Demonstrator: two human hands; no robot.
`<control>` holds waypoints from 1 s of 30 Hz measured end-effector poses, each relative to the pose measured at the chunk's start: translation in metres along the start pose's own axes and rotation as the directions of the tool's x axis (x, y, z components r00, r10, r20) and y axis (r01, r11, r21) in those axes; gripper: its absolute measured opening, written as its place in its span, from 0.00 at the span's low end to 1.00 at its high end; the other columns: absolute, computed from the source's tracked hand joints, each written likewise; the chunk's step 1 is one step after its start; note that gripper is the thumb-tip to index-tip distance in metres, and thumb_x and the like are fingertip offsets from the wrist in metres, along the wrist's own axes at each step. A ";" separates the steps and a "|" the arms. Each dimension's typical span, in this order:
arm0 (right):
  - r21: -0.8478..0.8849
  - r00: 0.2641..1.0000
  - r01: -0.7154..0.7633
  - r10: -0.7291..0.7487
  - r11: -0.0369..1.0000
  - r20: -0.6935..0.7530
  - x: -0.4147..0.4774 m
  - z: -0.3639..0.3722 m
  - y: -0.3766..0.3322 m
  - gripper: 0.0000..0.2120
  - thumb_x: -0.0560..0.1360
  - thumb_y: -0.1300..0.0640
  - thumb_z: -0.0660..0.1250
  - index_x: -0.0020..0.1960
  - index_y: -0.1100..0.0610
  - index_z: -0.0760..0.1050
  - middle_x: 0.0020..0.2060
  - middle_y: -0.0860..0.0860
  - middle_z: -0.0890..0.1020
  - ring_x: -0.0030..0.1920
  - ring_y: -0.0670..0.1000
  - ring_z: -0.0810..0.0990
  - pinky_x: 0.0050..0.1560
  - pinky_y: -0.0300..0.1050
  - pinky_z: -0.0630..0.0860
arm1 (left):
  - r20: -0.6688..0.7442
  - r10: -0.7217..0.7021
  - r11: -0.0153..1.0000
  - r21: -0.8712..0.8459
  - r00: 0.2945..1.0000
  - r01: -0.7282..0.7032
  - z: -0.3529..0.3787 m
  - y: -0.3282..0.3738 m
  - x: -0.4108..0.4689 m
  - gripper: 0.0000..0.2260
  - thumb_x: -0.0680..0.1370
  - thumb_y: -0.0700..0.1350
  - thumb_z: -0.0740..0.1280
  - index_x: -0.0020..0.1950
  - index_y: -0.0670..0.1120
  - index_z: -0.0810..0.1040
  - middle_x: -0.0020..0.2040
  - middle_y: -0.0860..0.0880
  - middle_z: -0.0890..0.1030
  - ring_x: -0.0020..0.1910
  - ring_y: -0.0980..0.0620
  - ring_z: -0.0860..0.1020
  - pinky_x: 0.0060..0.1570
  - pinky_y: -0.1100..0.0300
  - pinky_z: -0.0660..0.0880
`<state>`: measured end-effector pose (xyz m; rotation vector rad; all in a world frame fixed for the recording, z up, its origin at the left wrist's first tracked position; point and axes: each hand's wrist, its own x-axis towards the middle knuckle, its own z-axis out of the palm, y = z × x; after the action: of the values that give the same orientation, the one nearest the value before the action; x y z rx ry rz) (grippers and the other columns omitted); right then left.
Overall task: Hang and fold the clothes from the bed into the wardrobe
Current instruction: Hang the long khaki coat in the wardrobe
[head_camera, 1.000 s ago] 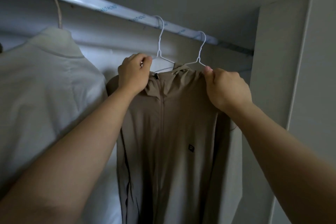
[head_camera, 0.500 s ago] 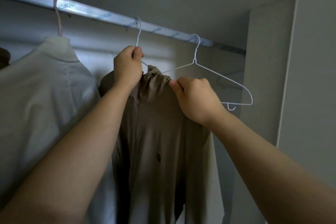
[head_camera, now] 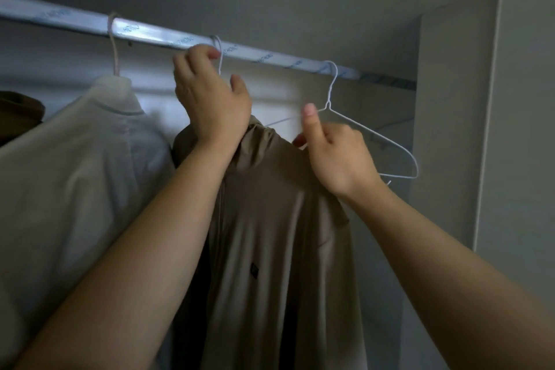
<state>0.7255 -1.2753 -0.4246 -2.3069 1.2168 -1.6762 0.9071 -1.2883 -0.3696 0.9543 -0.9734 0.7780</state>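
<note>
Of two raised hands, we see the left hand (head_camera: 210, 96) curled round the hook of a thin white wire hanger (head_camera: 221, 61) at the one silver wardrobe rail (head_camera: 150, 33). The right hand (head_camera: 339, 156) pinches the shoulder of the tan zip-front jacket (head_camera: 270, 234) hanging beneath. We count three hangers: this, an empty white wire hanger (head_camera: 328, 104), and a beige hanger (head_camera: 114, 54) bearing one white garment (head_camera: 75, 159).

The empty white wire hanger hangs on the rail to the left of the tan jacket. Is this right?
Not quite. The head view shows the empty white wire hanger on the rail to the right of the tan jacket, not to the left. The rest is correct.
</note>
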 end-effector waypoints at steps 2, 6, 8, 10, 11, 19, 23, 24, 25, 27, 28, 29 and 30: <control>-0.061 0.989 -0.076 0.067 0.995 -0.135 0.015 -0.009 0.025 0.30 0.79 0.34 0.47 0.42 0.53 0.78 0.44 0.55 0.84 0.51 0.62 0.80 0.51 0.52 0.75 | 0.098 0.180 0.983 -0.060 0.979 -0.174 0.004 0.025 0.002 0.07 0.72 0.42 0.67 0.49 0.47 0.75 0.48 0.51 0.77 0.48 0.52 0.76 0.52 0.57 0.72; -0.464 0.973 -0.218 0.152 0.859 -0.177 0.045 -0.023 0.092 0.14 0.79 0.53 0.58 0.62 0.57 0.71 0.61 0.60 0.76 0.62 0.64 0.71 0.58 0.54 0.69 | 0.657 0.149 0.977 -0.212 0.739 -0.008 0.026 0.079 -0.005 0.04 0.73 0.47 0.71 0.42 0.52 0.76 0.36 0.56 0.78 0.37 0.58 0.77 0.42 0.59 0.75; -0.566 0.977 -0.213 0.182 0.796 -0.112 0.054 -0.028 0.117 0.16 0.78 0.56 0.58 0.65 0.56 0.68 0.64 0.58 0.74 0.65 0.62 0.68 0.60 0.54 0.68 | 0.773 0.230 0.973 -0.194 0.591 -0.125 0.036 0.096 -0.021 0.04 0.74 0.50 0.72 0.43 0.52 0.78 0.39 0.56 0.80 0.42 0.54 0.79 0.45 0.58 0.76; -0.645 0.987 -0.138 0.155 0.752 -0.031 0.059 -0.029 0.136 0.16 0.78 0.56 0.58 0.65 0.56 0.66 0.66 0.56 0.72 0.67 0.61 0.66 0.62 0.54 0.66 | 0.813 0.253 0.967 -0.191 0.525 -0.170 0.043 0.103 -0.038 0.04 0.75 0.50 0.70 0.43 0.54 0.77 0.41 0.58 0.79 0.45 0.53 0.79 0.47 0.57 0.77; -0.670 0.988 -0.111 0.154 0.734 0.005 0.060 -0.029 0.144 0.17 0.78 0.55 0.58 0.65 0.55 0.66 0.67 0.55 0.71 0.68 0.60 0.65 0.63 0.54 0.65 | 0.823 0.242 0.969 -0.183 0.513 -0.164 0.047 0.103 -0.044 0.03 0.75 0.50 0.69 0.42 0.54 0.77 0.41 0.58 0.78 0.46 0.53 0.79 0.48 0.57 0.77; -0.621 0.993 -0.085 0.116 0.779 0.010 0.066 -0.016 0.144 0.12 0.81 0.52 0.58 0.62 0.56 0.68 0.58 0.59 0.78 0.57 0.63 0.77 0.50 0.53 0.68 | 0.866 0.065 0.998 -0.058 0.496 -0.030 0.065 0.074 -0.052 0.05 0.75 0.46 0.66 0.41 0.53 0.79 0.43 0.57 0.80 0.45 0.53 0.78 0.41 0.61 0.72; -0.502 0.984 -0.166 0.179 0.849 -0.024 0.069 -0.019 0.128 0.14 0.82 0.51 0.55 0.56 0.57 0.75 0.54 0.62 0.80 0.52 0.65 0.79 0.43 0.48 0.68 | 0.870 0.044 0.997 -0.067 0.491 0.029 0.067 0.069 -0.054 0.04 0.76 0.47 0.67 0.42 0.56 0.75 0.45 0.60 0.77 0.45 0.57 0.76 0.37 0.65 0.69; -0.479 0.983 -0.174 0.176 0.861 -0.042 0.068 -0.021 0.122 0.13 0.82 0.52 0.55 0.56 0.57 0.75 0.54 0.63 0.80 0.51 0.66 0.79 0.43 0.49 0.68 | 0.871 0.039 0.997 -0.068 0.490 0.042 0.068 0.069 -0.054 0.05 0.76 0.47 0.67 0.43 0.57 0.74 0.45 0.60 0.76 0.45 0.58 0.75 0.37 0.65 0.68; -0.448 0.983 -0.185 0.175 0.875 -0.063 0.067 -0.023 0.117 0.12 0.82 0.52 0.55 0.56 0.58 0.74 0.53 0.63 0.80 0.51 0.66 0.79 0.43 0.49 0.69 | 0.874 0.028 0.996 -0.063 0.484 0.056 0.069 0.069 -0.055 0.05 0.76 0.47 0.68 0.45 0.57 0.74 0.46 0.59 0.75 0.45 0.58 0.75 0.37 0.65 0.67; -0.361 0.972 -0.232 0.204 0.903 -0.114 0.062 -0.029 0.106 0.12 0.81 0.54 0.54 0.56 0.57 0.74 0.52 0.63 0.80 0.49 0.66 0.79 0.44 0.51 0.74 | 0.882 0.008 0.995 -0.053 0.472 0.081 0.071 0.068 -0.058 0.05 0.77 0.48 0.68 0.50 0.55 0.73 0.48 0.57 0.75 0.47 0.54 0.76 0.40 0.62 0.68; -0.318 0.965 -0.257 0.224 0.913 -0.135 0.057 -0.032 0.102 0.12 0.81 0.54 0.54 0.56 0.57 0.73 0.52 0.62 0.79 0.49 0.65 0.79 0.46 0.53 0.77 | 0.884 0.001 0.995 -0.048 0.468 0.089 0.071 0.068 -0.058 0.06 0.77 0.48 0.68 0.52 0.55 0.73 0.50 0.55 0.75 0.48 0.52 0.76 0.42 0.61 0.69; -0.281 0.958 -0.277 0.243 0.919 -0.151 0.051 -0.034 0.099 0.12 0.81 0.54 0.53 0.56 0.56 0.73 0.52 0.61 0.79 0.48 0.65 0.79 0.48 0.56 0.79 | 0.886 -0.007 0.995 -0.043 0.463 0.096 0.072 0.067 -0.059 0.07 0.77 0.48 0.68 0.53 0.54 0.73 0.51 0.54 0.75 0.49 0.51 0.76 0.44 0.60 0.70; -0.251 0.952 -0.293 0.258 0.923 -0.164 0.044 -0.037 0.097 0.12 0.81 0.54 0.53 0.55 0.56 0.73 0.52 0.60 0.79 0.48 0.65 0.78 0.48 0.58 0.80 | 0.889 -0.013 0.994 -0.039 0.458 0.103 0.072 0.066 -0.060 0.07 0.77 0.48 0.68 0.53 0.54 0.72 0.52 0.53 0.75 0.50 0.51 0.76 0.45 0.59 0.70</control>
<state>0.6457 -1.3541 -0.4190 -2.0542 1.8082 -1.6660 0.8041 -1.3358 -0.3871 1.3433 -1.8713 0.0825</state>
